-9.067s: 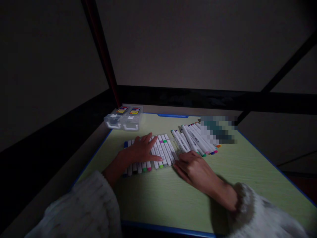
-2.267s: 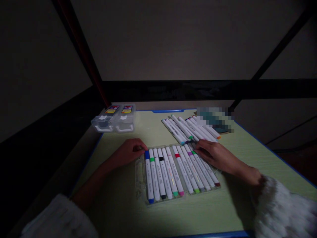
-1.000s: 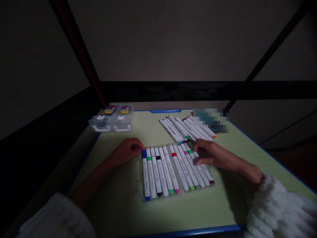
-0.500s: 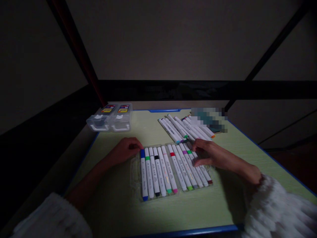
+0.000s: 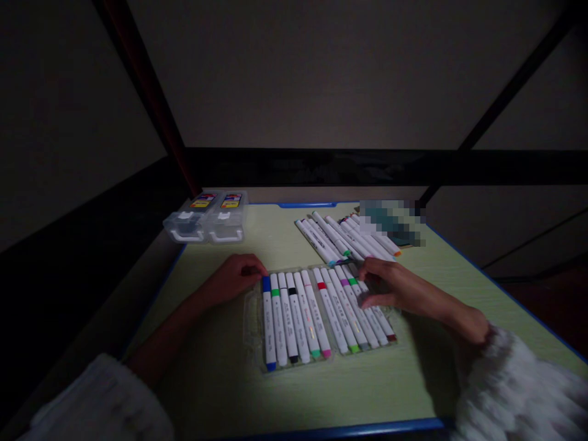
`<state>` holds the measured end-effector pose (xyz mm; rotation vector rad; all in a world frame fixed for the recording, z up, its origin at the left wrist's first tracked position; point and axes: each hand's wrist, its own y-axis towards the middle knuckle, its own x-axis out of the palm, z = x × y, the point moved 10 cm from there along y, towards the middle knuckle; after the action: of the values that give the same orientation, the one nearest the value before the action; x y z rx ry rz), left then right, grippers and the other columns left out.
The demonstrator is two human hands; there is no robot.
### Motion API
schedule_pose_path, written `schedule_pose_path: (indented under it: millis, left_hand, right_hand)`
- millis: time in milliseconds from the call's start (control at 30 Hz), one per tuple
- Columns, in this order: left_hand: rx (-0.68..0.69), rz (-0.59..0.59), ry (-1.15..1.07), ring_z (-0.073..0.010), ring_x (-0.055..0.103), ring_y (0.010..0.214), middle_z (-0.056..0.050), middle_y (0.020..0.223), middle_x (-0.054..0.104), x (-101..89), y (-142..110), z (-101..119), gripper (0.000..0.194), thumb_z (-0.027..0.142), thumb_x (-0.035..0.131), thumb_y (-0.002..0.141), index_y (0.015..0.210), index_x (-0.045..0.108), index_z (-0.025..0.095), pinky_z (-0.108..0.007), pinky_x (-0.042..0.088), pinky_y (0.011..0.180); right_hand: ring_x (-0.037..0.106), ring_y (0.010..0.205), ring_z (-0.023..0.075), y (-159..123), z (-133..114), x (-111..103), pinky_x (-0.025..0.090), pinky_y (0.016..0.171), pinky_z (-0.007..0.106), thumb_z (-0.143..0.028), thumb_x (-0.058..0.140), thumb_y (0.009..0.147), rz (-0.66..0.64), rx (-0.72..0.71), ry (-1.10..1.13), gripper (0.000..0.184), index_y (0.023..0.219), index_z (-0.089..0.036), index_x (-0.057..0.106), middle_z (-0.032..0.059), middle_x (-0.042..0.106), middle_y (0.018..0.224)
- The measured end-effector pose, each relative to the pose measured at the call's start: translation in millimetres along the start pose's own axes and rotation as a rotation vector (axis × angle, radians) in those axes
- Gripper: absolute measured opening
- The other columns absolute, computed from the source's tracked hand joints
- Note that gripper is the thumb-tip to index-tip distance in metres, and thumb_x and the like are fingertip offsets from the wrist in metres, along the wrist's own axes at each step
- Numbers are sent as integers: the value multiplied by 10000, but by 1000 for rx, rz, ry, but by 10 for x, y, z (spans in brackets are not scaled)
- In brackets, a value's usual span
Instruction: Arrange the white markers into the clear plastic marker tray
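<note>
While left hand (image 5: 243,274) bends inward, right hand (image 5: 380,285) arches over markers (image 5: 343,306).

Clear handled cases (image 5: 223,223), far left

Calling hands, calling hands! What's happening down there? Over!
Left hand at clear case, far-left corner. Right hand over its right end. Lined-up markers inside. Loose markers just beyond, near right hand.

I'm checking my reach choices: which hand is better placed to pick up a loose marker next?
Probably right: the right hand is near the loose markers; the left hand is farther, by the blue-capped marker.
</note>
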<state>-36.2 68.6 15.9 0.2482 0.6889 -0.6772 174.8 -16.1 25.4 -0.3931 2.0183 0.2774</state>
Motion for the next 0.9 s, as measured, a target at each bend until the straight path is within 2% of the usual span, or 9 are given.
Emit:
schedule_pose_path:
  millis: [700,900]
  left_hand:
    - [-43,38,53,-91,463,548,20,602,539,-3,-6,-7,134,135,462,665,721,584,128,-201,342,519]
    - [-92,47,-34,-105,500,572,-2,637,567,5,6,-76,107,151,480,652,717,557,115,-223,381,551]
  right_hand:
    - [412,574,128,4,-24,1,338,524,264,-540,567,708,-12,9,1,402,820,-164,476,3,456,701]
    - [418,587,129,0,-35,-10,341,535,260,-542,565,709,0,-13,-11,400,826,-169,476,7,466,717]
